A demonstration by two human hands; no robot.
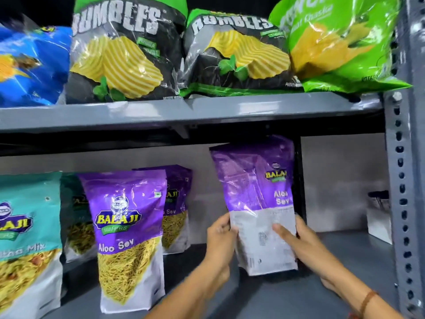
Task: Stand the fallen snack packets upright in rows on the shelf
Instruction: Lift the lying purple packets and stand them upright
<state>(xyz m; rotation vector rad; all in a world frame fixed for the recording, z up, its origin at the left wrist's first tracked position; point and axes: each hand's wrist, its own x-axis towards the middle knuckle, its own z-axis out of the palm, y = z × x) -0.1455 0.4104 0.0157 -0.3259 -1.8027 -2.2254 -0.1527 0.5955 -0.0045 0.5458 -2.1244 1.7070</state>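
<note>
On the lower shelf, right of centre: we had the purple Aloo Sev packet (257,203) in both hands, back panel towards us, roughly upright with a slight tilt, top edge near the underside of the upper shelf (184,113).
Packet base: we could not tell if it touched the lower shelf deck (358,261) or hung just above it.
Left hand (220,236): we gripped the packet's left edge low down, fingers curled round the side.
Right hand (296,238): we clasped the right edge, thumb laid flat across the white lower panel, fingers behind and hidden.
Handling, our judgement: light pouch, thin glossy film, soft and crinkly; likely slippery under a loose pinch. Contents looked like brittle sev strands, so squeezing hard risked crushing them.
Where to hold: we judged the two side edges low on the pouch best, as we had it; the gusseted bottom looked able to stand by itself once flat.
Row reference: front Aloo Sev packet (128,231) stood upright to the left, a second purple packet (177,203) behind it, a teal mix packet (27,238) further left.
Gap: bare deck lay between our packet and the front one.
Upper shelf: chip bags (124,54) leaning, untouched.
</note>
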